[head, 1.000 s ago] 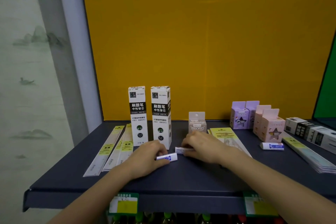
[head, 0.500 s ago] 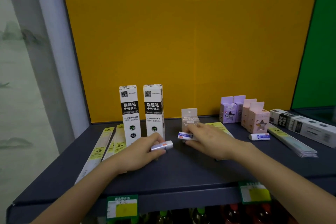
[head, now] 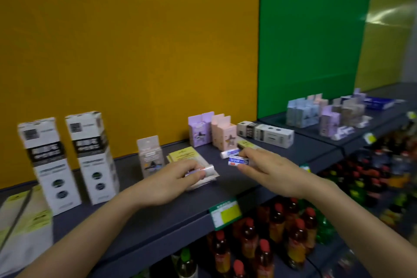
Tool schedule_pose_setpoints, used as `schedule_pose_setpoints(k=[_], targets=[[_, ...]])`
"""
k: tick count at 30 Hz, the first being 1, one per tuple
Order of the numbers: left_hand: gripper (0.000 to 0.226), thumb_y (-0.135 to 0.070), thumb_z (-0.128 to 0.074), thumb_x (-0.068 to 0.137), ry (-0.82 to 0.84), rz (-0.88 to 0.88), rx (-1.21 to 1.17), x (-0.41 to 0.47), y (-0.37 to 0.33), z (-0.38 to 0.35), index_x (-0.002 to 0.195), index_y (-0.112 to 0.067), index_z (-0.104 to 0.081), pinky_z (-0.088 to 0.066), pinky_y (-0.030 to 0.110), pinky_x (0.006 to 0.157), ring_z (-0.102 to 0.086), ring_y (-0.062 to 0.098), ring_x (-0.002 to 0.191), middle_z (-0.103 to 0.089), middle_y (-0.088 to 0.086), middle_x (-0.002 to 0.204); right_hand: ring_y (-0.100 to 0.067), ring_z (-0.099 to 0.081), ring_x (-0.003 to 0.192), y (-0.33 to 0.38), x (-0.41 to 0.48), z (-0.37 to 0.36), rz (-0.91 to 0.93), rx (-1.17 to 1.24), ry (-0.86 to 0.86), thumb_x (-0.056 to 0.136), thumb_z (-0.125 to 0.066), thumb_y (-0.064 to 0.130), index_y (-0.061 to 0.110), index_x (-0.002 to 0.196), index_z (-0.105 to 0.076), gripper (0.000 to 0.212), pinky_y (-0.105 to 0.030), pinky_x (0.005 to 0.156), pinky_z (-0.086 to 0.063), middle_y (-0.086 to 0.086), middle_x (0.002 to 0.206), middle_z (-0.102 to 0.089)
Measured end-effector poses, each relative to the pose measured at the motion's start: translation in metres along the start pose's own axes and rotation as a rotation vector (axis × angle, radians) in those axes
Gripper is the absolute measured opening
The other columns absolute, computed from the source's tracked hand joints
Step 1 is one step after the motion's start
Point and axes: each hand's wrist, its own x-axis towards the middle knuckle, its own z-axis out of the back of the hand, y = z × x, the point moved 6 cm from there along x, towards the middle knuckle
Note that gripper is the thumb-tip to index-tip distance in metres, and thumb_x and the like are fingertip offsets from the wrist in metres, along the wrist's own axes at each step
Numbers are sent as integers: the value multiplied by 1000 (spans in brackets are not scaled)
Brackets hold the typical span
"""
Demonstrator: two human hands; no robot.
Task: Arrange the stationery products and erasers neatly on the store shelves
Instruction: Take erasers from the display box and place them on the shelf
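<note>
My left hand [head: 173, 178] grips a small white eraser [head: 204, 169] just above the yellow flat packs [head: 184, 156] on the dark shelf [head: 158, 216]. My right hand [head: 268, 169] holds a second white-and-blue eraser [head: 238, 161] between thumb and fingers. A third eraser [head: 228, 153] lies on the shelf right behind it, in front of the pink boxes [head: 224, 136]. The frame is blurred by motion.
Two tall white-and-black refill boxes [head: 90, 156] stand at left, with a small grey hang-pack [head: 150, 156] beside them. Purple boxes [head: 199, 130] and long white boxes [head: 266, 134] sit at the back right. More boxes [head: 325, 115] fill the far shelf. Bottles [head: 277, 228] stand below.
Both hands moved right along the shelf, each carrying its eraser. The view swung right, bringing the green panel and the far shelf into sight.
</note>
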Motion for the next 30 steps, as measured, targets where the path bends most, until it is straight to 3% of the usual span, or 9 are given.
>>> schedule_pose_setpoints(k=[2, 6, 8, 11, 16, 21, 25, 30], targets=[[17, -42, -41, 92, 16, -67, 47, 22, -16, -15, 84, -32, -52, -36, 19, 74, -48, 1, 79, -51, -8, 84, -13, -46, 89, -25, -23, 10, -80, 4, 4, 96, -35, 43, 25, 102, -43, 21, -36, 80, -41, 10, 90, -49], [27, -42, -46, 91, -33, -90, 30, 64, -46, -41, 92, -18, -60, -36, 15, 73, -49, 3, 80, -52, -4, 86, -8, -44, 81, -79, -64, 28, -203, -18, -6, 96, -35, 44, 31, 99, -41, 15, -31, 74, -40, 9, 86, -47], [38, -47, -47, 88, -26, -101, 11, 86, -62, -60, 91, -12, -61, -40, 24, 80, -51, 8, 84, -56, 5, 90, -3, -40, 74, -106, -85, 38, -250, -29, -16, 96, -35, 44, 31, 98, -40, 14, -27, 67, -35, 8, 82, -45], [58, -63, -42, 75, -20, -122, -25, 119, -90, -90, 90, -11, -62, -40, 33, 87, -52, 15, 91, -58, 11, 96, -7, -42, 76, -145, -116, 57, -325, -22, -29, 96, -37, 44, 29, 103, -44, 18, -29, 68, -37, 2, 89, -50], [42, -53, -45, 80, -26, -99, -76, 176, -135, -142, 81, -15, -62, -39, 33, 73, -54, 19, 77, -57, 10, 81, -17, -50, 87, -208, -163, 89, -389, -25, -44, 96, -37, 43, 24, 113, -48, 27, -39, 78, -44, -1, 96, -54], [31, -41, -48, 90, 8, -108, -129, 220, -180, -194, 71, -19, -56, -30, 22, 56, -43, 7, 58, -51, 1, 67, -14, -48, 85, -276, -200, 115, -397, -29, -33, 96, -37, 42, 25, 112, -48, 26, -35, 75, -42, 2, 93, -54], [31, -41, -51, 89, 40, -116, -223, 249, -213, -225, 69, -19, -58, -31, 24, 59, -45, 8, 60, -54, -1, 66, -8, -44, 78, -323, -219, 134, -396, -45, -45, 96, -37, 43, 26, 112, -48, 26, -31, 71, -39, 7, 87, -49], [26, -36, -56, 87, 52, -139, -312, 298, -240, -256, 79, -13, -66, -40, 28, 65, -50, 12, 67, -57, -2, 69, -13, -52, 86, -382, -229, 153, -379, -44, -75, 95, -38, 46, 30, 108, -48, 23, -37, 77, -46, 4, 95, -56]])
